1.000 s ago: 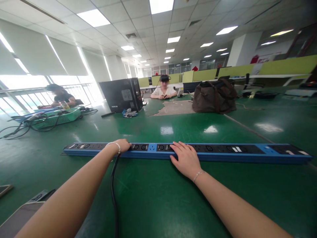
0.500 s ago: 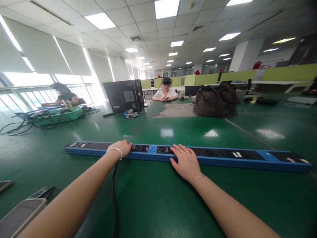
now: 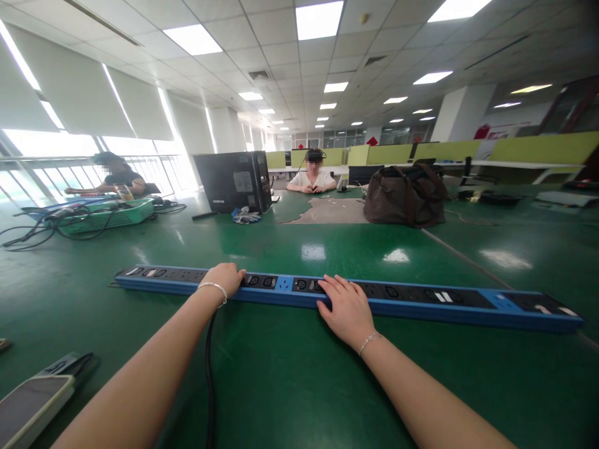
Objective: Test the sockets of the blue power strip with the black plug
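A long blue power strip (image 3: 285,285) with black socket panels lies across the green table in front of me. My left hand (image 3: 225,279) is closed over its sockets left of the middle. From under that hand a black power cable (image 3: 210,380) runs down toward the near edge; its plug end is hidden by my fingers. To the right of the middle, my right hand (image 3: 347,307) lies open on the strip, fingers spread over the top and thumb along the near side.
A phone (image 3: 35,405) lies at the near left. Farther back are a green basket (image 3: 110,217) with cables, a black computer case (image 3: 231,182), gloves (image 3: 246,216) and a brown bag (image 3: 405,194). One person (image 3: 312,176) sits opposite, another (image 3: 115,174) at the left.
The view has shifted slightly, so the strip and near things appear a little farther left. Both hands keep their places on the strip.
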`<state>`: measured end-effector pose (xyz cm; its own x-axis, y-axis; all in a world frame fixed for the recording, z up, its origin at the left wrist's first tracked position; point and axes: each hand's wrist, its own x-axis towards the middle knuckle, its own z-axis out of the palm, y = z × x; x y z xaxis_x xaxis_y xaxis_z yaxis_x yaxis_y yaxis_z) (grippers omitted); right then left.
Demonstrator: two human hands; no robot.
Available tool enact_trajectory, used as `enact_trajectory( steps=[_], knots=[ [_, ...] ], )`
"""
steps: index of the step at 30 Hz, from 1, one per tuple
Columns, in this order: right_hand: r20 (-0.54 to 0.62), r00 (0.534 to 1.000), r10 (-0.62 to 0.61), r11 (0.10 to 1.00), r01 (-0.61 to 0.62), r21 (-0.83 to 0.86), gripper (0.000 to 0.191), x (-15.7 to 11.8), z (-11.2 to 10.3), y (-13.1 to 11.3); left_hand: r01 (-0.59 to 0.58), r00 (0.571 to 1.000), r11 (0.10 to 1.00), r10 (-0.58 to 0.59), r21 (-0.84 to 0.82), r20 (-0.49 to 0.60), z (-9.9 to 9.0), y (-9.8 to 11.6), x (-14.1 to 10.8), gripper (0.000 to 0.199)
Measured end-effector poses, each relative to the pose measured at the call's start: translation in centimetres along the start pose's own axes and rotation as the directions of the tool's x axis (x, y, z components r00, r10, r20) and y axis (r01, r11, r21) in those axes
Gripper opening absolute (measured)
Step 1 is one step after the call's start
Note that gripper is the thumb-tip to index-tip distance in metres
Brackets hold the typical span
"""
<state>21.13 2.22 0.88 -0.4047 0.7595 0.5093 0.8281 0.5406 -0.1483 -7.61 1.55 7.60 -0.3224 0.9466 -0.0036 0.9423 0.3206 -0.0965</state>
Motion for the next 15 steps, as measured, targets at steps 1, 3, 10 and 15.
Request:
enact_trajectory(
  steps=[1, 3, 10, 15],
  knots=[
    [0.0, 1.0, -0.001, 1.0, 0.001, 0.003, 0.04, 0.0, 0.0, 0.0, -0.001, 1.0, 1.0, 0.001, 0.007, 0.007, -0.1, 0.0, 0.0, 0.05],
    [-0.003, 1.0, -0.006, 1.0, 0.006, 0.01, 0.04, 0.0, 0.0, 0.0, 0.003, 1.0, 1.0, -0.004, 0.017, 0.017, -0.3, 0.1, 0.0, 0.05],
    [-0.018, 1.0, -0.014, 1.0, 0.015, 0.012, 0.04, 0.0, 0.0, 0.0, 0.0, 1.0, 1.0, 0.0, 0.027, 0.028, -0.3, 0.4, 0.1, 0.05],
    [-0.01, 1.0, -0.003, 1.0, 0.004, 0.004, 0.04, 0.0, -0.1, 0.0, -0.022, 1.0, 1.0, 0.022, 0.005, 0.013, -0.7, -0.6, 0.7, 0.046]
  ],
)
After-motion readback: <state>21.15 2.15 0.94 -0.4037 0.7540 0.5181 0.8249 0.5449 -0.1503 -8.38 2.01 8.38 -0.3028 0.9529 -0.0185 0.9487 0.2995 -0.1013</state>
